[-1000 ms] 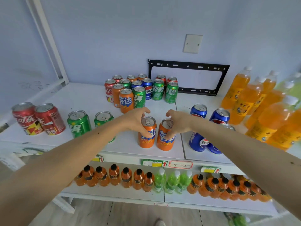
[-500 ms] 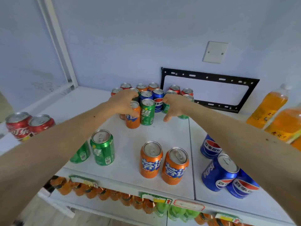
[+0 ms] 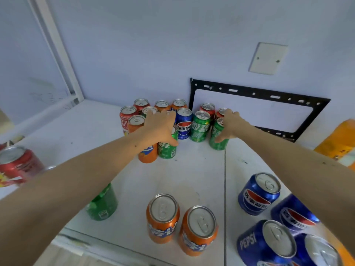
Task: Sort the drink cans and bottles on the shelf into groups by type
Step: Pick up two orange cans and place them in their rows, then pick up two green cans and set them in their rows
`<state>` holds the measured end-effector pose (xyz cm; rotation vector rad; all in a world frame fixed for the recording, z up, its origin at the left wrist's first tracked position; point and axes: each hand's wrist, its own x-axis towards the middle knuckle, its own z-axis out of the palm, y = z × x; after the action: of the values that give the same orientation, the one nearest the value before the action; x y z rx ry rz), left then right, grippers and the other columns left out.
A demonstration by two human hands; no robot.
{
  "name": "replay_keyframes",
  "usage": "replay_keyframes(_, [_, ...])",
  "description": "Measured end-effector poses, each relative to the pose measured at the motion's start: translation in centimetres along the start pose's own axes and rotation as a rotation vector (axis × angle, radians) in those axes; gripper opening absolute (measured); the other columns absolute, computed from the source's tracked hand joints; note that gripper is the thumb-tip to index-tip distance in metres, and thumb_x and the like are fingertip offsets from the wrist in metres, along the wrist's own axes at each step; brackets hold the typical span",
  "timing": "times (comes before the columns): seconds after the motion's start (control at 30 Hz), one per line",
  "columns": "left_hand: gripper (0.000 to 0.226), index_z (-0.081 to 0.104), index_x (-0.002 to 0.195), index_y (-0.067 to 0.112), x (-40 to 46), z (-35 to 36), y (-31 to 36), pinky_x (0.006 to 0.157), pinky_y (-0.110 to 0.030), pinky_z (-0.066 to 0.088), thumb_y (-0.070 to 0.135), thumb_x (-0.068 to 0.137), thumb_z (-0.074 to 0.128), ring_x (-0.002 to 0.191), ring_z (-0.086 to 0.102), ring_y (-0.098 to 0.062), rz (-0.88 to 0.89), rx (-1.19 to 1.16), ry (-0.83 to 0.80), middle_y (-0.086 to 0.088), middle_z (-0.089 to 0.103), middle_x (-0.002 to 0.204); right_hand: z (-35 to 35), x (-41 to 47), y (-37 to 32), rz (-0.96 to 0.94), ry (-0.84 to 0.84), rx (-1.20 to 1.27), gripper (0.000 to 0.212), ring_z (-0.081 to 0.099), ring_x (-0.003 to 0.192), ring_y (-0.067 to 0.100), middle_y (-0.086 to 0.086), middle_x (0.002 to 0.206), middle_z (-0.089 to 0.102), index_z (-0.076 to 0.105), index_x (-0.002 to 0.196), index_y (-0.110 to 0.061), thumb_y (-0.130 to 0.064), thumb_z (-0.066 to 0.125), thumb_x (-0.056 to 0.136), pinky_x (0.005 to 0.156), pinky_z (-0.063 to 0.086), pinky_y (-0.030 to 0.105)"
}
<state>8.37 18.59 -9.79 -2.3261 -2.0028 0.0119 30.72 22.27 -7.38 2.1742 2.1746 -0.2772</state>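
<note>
A mixed cluster of red, orange, green and blue cans stands at the back of the white shelf (image 3: 194, 169). My left hand (image 3: 160, 127) reaches over it, fingers across the top and thumb down the front of a green can (image 3: 167, 150) beside an orange can (image 3: 148, 155). My right hand (image 3: 229, 124) grips another green can (image 3: 218, 140) at the cluster's right end, thumb on its front. Between the hands stand a blue Pepsi can (image 3: 184, 125) and a third green can (image 3: 199, 128). Two orange cans (image 3: 163, 217) stand together at the front.
Blue Pepsi cans (image 3: 259, 192) are grouped at the front right. One more green can (image 3: 102, 204) shows under my left forearm, and red cans (image 3: 17, 166) stand at far left. Orange bottles (image 3: 338, 143) are at the right edge. A black bracket (image 3: 259, 93) leans on the back wall.
Both hands left the two orange cans at the front and reached into the back cluster. They now close on green cans. The view has moved closer to the shelf.
</note>
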Motion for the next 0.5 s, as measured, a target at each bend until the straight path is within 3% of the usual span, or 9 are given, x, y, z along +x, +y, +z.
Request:
replay_keyframes(0.17, [0.092,0.042,0.123,0.012,-0.2,-0.6,0.2,0.064,-0.034,0.045,0.056,0.055,0.086,0.089,0.054,-0.022,0.011,-0.093,-0.051,-0.007,0.053,0.111,1.3,1.5,-0.1,0.045,0.054,0.001,0.12,0.049,0.122,0.036,0.016,0.134,0.039,0.02,0.144,0.002,-0.046,0.088,0.058,0.092,0.047,0.045])
replay_keyframes(0.27, [0.087,0.049,0.118,0.009,-0.6,-1.1,0.5,0.065,-0.029,0.044,0.052,0.054,0.089,0.086,0.049,-0.018,0.035,-0.127,-0.125,-0.008,0.049,0.11,1.5,1.6,-0.4,0.072,0.082,-0.001,0.113,0.052,0.118,0.034,0.014,0.13,0.041,0.028,0.141,-0.001,-0.05,0.087,0.058,0.086,0.049,0.042])
replay_keyframes(0.37, [0.076,0.056,0.112,0.006,-1.0,-1.2,0.8,0.065,-0.027,0.046,0.05,0.059,0.087,0.085,0.046,-0.016,0.025,-0.14,-0.156,-0.01,0.049,0.11,1.2,1.8,-0.1,0.075,0.034,0.015,0.086,0.056,0.105,0.031,0.014,0.122,0.04,0.047,0.128,-0.006,-0.05,0.084,0.064,0.08,0.053,0.036])
replay_keyframes(0.5, [0.062,0.061,0.096,0.007,-1.9,-1.4,-0.5,0.064,-0.032,0.053,0.046,0.057,0.087,0.08,0.055,-0.018,-0.013,-0.265,-0.117,-0.008,0.058,0.1,0.3,1.1,-0.6,0.029,-0.03,-0.019,0.076,0.061,0.089,0.028,0.012,0.108,0.047,0.053,0.117,-0.005,-0.045,0.086,0.062,0.077,0.059,0.038])
